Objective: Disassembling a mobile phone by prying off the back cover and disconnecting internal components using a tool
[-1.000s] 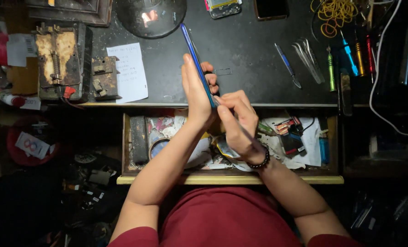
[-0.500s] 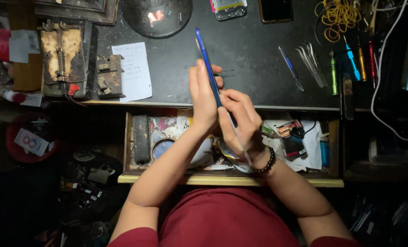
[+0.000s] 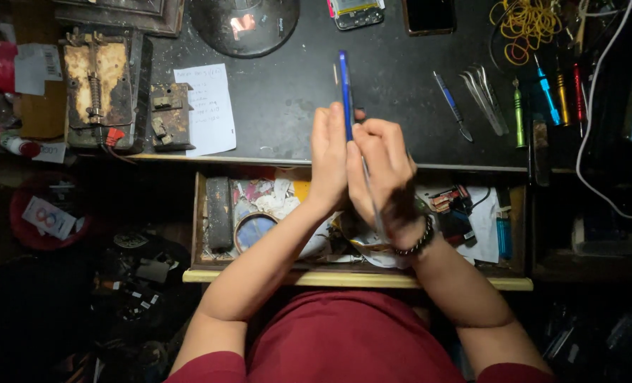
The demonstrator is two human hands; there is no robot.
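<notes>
The thin blue slab-shaped device [image 3: 344, 92], seen edge-on like a phone held on its side, stands above the front edge of the dark worktop [image 3: 401, 85], pinched between both hands. The left hand [image 3: 328, 159] is wrapped around its lower end, palm against one flat face and fingers folded round, so it is grasping the device. The right hand [image 3: 379, 170], with a dark bead bracelet [image 3: 415, 245] at the wrist, presses against the other face and also grips a slender metal tool [image 3: 369, 195] whose shaft runs down toward the open wooden drawer [image 3: 358, 276]; its tip seems to meet the edge of the device, though the exact contact is hidden by the fingers.

This looks like work along the seam of the casing. To do it well, the left hand should hold the slab steady and take the load, while the right hand keeps the tool shallow and nearly parallel to the edge, moving it in short strokes rather than levering hard, since a thin body could bend or crack. Keeping both wrists close over the drawer lets any loose part drop among the scraps there.

Off to the right on the worktop lie metal tweezers [image 3: 484, 89] and a row of coloured-handled screwdrivers [image 3: 546, 89]; a white paper note [image 3: 206, 106] lies to the left.
</notes>
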